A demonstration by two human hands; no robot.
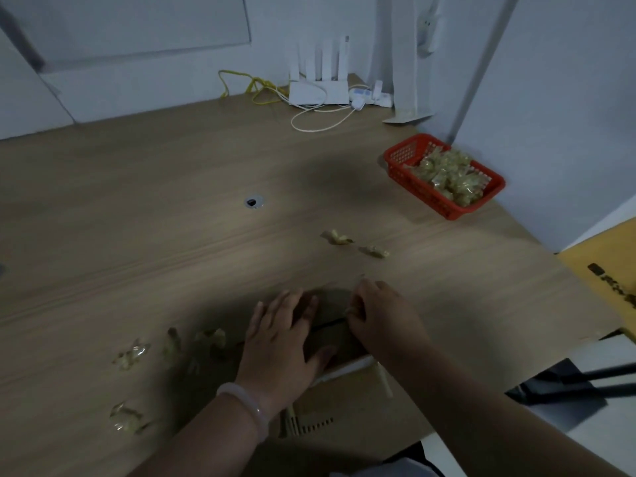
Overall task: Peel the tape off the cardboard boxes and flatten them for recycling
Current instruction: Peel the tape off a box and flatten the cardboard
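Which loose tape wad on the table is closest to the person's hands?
The crumpled wad just left of the left hand; the other wads lie farther away.

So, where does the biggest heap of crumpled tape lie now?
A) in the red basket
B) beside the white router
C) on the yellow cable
A: the red basket holds a heap of crumpled tape; only a few loose wads lie on the table.

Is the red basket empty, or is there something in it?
Partly full. The red basket holds a pile of crumpled tape wads reaching its rim; its far left end shows bare mesh.
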